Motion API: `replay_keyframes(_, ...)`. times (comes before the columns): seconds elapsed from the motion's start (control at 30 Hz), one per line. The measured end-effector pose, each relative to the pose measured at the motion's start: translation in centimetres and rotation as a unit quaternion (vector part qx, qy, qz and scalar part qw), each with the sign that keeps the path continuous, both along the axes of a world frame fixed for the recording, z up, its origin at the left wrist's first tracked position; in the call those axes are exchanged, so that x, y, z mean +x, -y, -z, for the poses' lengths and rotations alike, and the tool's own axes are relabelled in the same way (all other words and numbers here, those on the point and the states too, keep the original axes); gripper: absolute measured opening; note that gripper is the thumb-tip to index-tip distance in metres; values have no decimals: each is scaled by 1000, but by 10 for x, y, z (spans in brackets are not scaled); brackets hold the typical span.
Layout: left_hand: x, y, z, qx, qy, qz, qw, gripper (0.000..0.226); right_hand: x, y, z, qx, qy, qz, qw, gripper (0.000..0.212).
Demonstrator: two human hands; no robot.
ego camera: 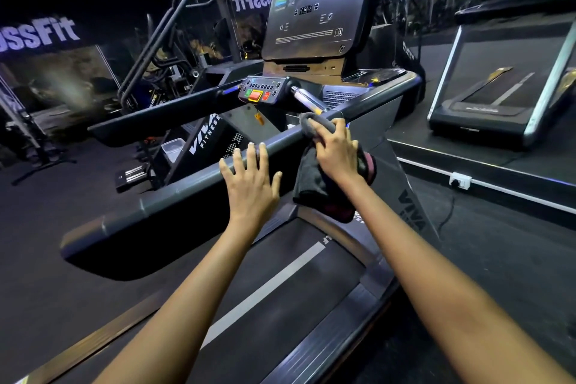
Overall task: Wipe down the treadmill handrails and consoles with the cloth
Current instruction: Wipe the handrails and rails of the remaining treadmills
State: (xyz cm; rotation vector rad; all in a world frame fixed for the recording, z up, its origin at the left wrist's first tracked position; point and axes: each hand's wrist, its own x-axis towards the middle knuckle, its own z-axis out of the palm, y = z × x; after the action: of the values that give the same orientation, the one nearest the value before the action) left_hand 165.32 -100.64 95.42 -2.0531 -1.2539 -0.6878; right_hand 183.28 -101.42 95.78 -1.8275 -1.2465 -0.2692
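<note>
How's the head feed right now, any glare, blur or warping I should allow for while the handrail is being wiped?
Head view: the room is dim, with glare washing over the upper console screen; wide-angle distortion bends the handrail and the frame edges; the right hand with the cloth and the left hand are sharp, while the background wall lettering is soft.

- You see through one wide-angle camera on your head, looking forward and down along both forearms.
- It sits close over the long dark grey treadmill handrail (199, 179), with the tall black glossy console panel (314, 6) ahead.
- Edges curve from lens distortion.
</note>
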Motion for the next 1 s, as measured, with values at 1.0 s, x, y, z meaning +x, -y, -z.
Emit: replay_keyframes(1.0, 21, -4, -6, -35, -60, -67, 995, 78, 26, 4, -1, -51, -42, 26, 997, 49)
